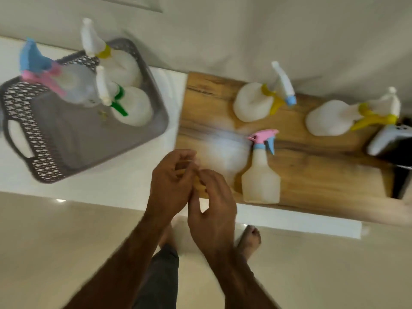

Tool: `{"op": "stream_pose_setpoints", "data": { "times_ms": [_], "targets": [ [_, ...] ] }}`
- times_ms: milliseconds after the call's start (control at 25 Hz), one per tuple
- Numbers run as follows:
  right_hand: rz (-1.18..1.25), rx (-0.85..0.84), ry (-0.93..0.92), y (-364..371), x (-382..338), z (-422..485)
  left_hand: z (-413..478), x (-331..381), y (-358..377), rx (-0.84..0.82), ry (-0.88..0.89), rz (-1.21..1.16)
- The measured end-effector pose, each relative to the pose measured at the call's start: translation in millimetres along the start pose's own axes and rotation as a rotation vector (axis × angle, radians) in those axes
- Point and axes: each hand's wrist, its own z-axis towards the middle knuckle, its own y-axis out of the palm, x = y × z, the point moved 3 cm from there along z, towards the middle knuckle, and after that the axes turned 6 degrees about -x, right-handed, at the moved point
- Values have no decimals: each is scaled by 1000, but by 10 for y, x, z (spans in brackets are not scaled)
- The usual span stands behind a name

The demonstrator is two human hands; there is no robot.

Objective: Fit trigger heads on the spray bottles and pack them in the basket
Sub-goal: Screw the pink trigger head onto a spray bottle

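Observation:
My left hand (172, 181) and my right hand (213, 206) meet at the table's front edge, fingers curled round a small yellowish part (198, 186), mostly hidden and blurred. Just behind them stands a blurred translucent bottle (225, 155). A flat bottle with a pink and blue trigger head (260, 175) stands to its right. Two round white bottles with yellow triggers (254, 101) (334, 118) stand farther back on the wooden board (312, 170). The grey basket (55, 134) at the left holds three bottles with trigger heads: yellow (120, 61), green (133, 105), pink and blue (73, 85).
A white and black device (390, 141) lies at the board's right end. The basket sits on a white tabletop (124, 179). A wall rises behind the table. My bare feet (249, 239) stand on the cream floor below the table edge.

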Motion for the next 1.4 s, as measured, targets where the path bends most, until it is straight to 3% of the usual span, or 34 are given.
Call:
{"op": "stream_pose_setpoints", "data": {
  "times_ms": [120, 200, 360, 520, 640, 800, 1160, 1280, 1400],
  "targets": [
    [-105, 300, -43, -713, 407, -83, -45, 80, 557, -254, -135, 53],
    [-93, 375, 159, -1128, 767, -37, -120, 132, 931, -355, -212, 159],
    [223, 103, 700, -1286, 1422, 190, -180, 203, 1370, -344, -289, 169],
    [702, -144, 808, -1242, 1712, 403, -160, 237, 1542, -332, -312, 200],
    [716, -296, 771, -1280, 1783, 425, -169, 227, 1542, -350, -347, 158],
    [690, -372, 685, -1371, 1764, 298, -263, 276, 1435, -422, -350, 97],
    [567, -653, 357, -1552, 1097, -20, -518, 352, 632, -789, -148, -138],
    [424, -634, 256, -1376, 684, 48, -532, 389, 226, -767, -78, -182],
    [274, -587, 141, -1017, 149, 126, -551, 421, -290, -627, -2, -171]
  ]
}}
